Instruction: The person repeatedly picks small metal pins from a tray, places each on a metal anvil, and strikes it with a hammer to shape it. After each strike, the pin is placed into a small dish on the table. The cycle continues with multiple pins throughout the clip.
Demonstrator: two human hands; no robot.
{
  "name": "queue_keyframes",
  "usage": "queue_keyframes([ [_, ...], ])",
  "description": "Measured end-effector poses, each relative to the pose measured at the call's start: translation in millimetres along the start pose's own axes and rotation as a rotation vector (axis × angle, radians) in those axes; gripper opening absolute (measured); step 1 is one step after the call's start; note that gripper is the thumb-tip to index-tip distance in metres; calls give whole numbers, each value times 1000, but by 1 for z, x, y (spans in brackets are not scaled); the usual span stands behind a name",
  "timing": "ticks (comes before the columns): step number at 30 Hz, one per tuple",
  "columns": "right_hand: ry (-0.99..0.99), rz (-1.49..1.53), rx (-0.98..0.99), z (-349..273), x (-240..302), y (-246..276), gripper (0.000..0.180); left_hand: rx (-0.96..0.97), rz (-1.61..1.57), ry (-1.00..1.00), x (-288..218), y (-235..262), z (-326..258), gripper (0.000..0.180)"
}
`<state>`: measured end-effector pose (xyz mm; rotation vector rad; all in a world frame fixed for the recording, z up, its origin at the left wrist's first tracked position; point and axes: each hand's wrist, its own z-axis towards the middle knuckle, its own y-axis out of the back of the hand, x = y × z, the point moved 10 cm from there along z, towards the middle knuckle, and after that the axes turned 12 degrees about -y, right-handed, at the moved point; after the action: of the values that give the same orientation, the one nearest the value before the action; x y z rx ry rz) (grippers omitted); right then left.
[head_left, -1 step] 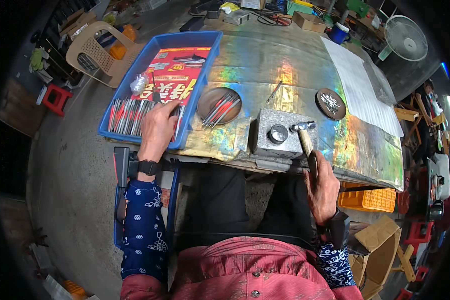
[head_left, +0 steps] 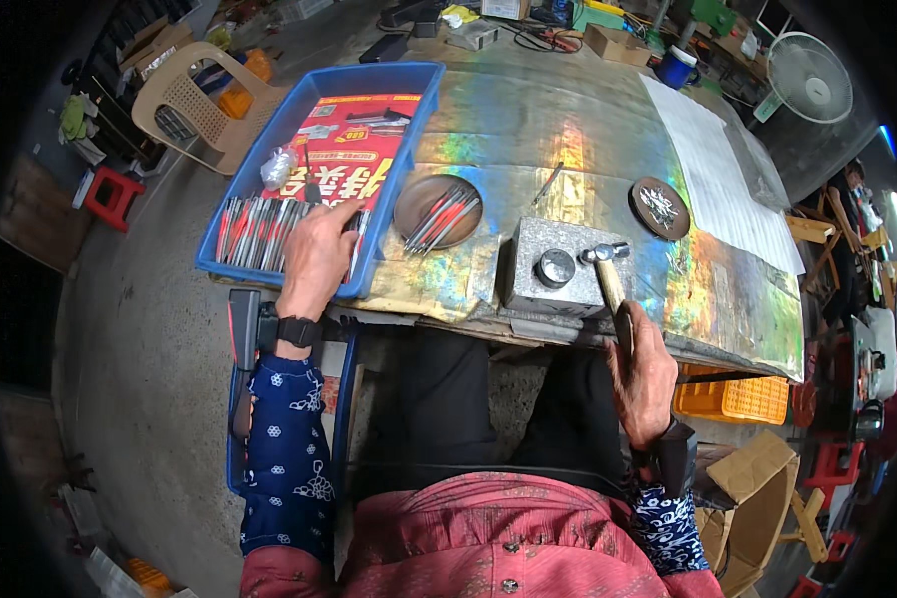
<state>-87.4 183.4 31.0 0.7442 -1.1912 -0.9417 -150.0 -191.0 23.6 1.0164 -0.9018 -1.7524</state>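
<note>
My left hand point(head_left: 317, 244) rests in a blue tray point(head_left: 231, 177) at the left, on a row of slim silver, red and dark sticks point(head_left: 254, 227). Its index finger stretches to the right with the thumb apart from it; the other fingertips are partly hidden. My right hand point(head_left: 646, 384) grips the wooden handle of a hammer point(head_left: 606, 261), whose metal head lies over the right part of a speckled stone block point(head_left: 553, 239). On that block sits a small round dark metal piece point(head_left: 554, 267). Beside the tray, a brown dish point(head_left: 409, 214) holds more red and silver sticks.
A second brown dish point(head_left: 658, 227) holds small silvery bits. One slim dark stick point(head_left: 547, 183) lies behind the block. White sheeting point(head_left: 703, 149) covers the table's right side. A clear plastic bundle point(head_left: 277, 167) sits in the tray. A yellow crate point(head_left: 733, 397) stands below the table.
</note>
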Motion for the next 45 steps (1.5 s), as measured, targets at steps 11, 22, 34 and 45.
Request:
queue_keyframes([
  [11,-29,-4,40,2,4,4,49,18,-14,-12,4,-13,7,38],
  [22,-128,54,30,41,-60,24,27,19,-83,236,30,-15,-7,29],
  [34,-256,-188,-92,98,-171,15,22,-377,-301,175,22,33,-19,15],
  [45,-166,-262,-117,142,-189,10,16,-267,-919,95,-77,-4,14,12],
])
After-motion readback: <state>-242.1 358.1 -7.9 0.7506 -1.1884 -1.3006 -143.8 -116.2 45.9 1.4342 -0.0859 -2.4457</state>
